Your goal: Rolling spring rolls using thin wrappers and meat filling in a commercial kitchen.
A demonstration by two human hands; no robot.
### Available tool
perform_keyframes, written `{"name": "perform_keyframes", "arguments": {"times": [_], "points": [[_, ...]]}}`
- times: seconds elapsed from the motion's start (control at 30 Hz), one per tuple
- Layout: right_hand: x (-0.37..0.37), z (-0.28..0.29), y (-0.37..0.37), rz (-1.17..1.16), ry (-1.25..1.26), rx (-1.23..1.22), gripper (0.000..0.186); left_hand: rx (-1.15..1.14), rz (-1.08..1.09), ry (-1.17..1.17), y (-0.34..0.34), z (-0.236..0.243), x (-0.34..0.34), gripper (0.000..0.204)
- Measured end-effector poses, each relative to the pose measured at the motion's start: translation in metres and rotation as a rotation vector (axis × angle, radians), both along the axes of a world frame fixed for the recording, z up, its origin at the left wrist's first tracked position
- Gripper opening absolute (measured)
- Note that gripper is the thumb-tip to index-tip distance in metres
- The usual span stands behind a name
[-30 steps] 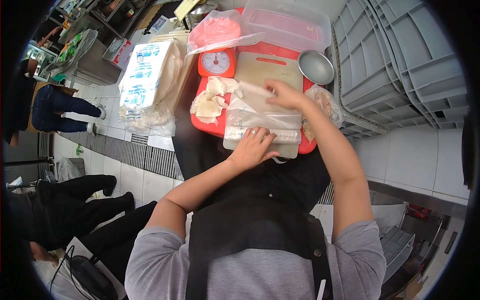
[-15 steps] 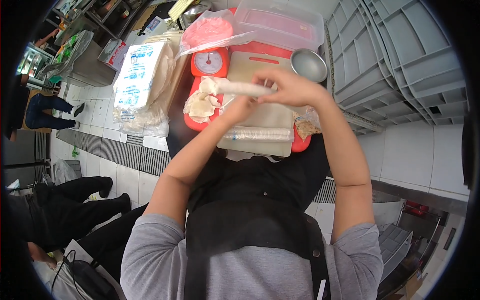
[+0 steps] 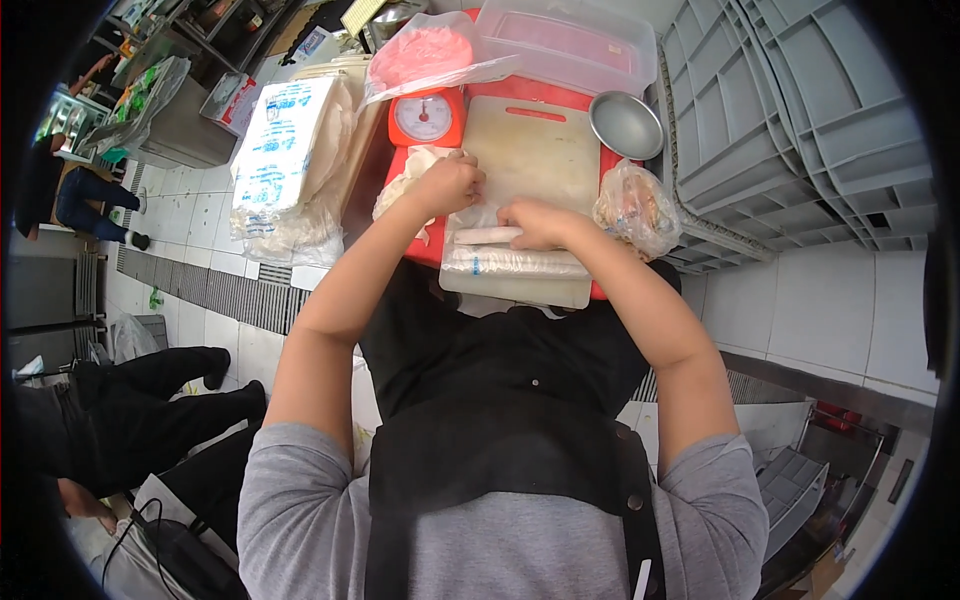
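Note:
My left hand (image 3: 452, 185) is closed in a pinch beside a heap of crumpled pale thin sheets (image 3: 408, 182); what its fingers hold is hidden. My right hand (image 3: 538, 222) curls over the right end of a short pale roll (image 3: 485, 236), gripping it near the front of the off-white cutting board (image 3: 530, 140). In front of that roll lies a longer roll in clear plastic (image 3: 515, 263), along the board's near edge. Some translucent film shows between my two hands.
Behind the heap stands an orange dial scale (image 3: 425, 118) bearing a plastic bag of pink paste (image 3: 425, 60). A metal bowl (image 3: 627, 126), a bag of brownish food (image 3: 638, 210) and grey crates (image 3: 770, 100) are at right. White packages (image 3: 285, 150) are stacked at left; a clear tub (image 3: 565, 40) stands behind.
The pale roll, raised over the board between both hands, has come down toward the front edge under my right hand. My left hand has moved back and left to the heap of sheets.

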State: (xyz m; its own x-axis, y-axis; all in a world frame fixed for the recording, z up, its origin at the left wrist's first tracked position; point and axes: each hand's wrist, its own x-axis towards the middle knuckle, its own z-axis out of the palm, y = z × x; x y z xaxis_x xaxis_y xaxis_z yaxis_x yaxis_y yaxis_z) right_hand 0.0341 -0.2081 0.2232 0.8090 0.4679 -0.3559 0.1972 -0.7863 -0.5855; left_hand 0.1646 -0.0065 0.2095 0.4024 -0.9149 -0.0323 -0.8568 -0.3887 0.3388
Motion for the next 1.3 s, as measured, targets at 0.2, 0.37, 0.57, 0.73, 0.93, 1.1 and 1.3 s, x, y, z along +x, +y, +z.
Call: {"name": "perform_keyframes", "arguments": {"times": [0.2, 0.37, 0.57, 0.73, 0.93, 1.1, 1.3], "points": [[-0.004, 0.011, -0.006, -0.025, 0.117, 0.024, 0.038, -0.072, 0.052, -0.101, 0.004, 0.012, -0.004, 0.031], [-0.010, 0.005, -0.049, -0.161, 0.115, 0.254, 0.033, -0.335, 0.244, -0.027, -0.006, 0.037, -0.049, 0.026], [-0.037, 0.016, -0.071, -0.206, 0.072, 0.043, 0.024, -0.138, 0.081, -0.025, 0.014, 0.022, -0.107, 0.042], [-0.055, 0.008, -0.070, -0.276, -0.134, 0.080, 0.022, -0.211, 0.132, -0.041, 0.027, 0.020, -0.126, 0.055], [-0.063, 0.005, -0.073, -0.354, -0.158, 0.111, 0.017, -0.191, 0.186, -0.029, 0.032, 0.014, -0.128, 0.051], [-0.065, 0.016, -0.065, -0.418, -0.065, -0.033, 0.014, -0.296, 0.221, 0.298, 0.039, 0.007, -0.112, 0.027], [-0.070, 0.013, -0.070, -0.403, -0.167, 0.044, 0.012, -0.332, 0.237, 0.303, 0.040, 0.010, -0.098, 0.032]]}}
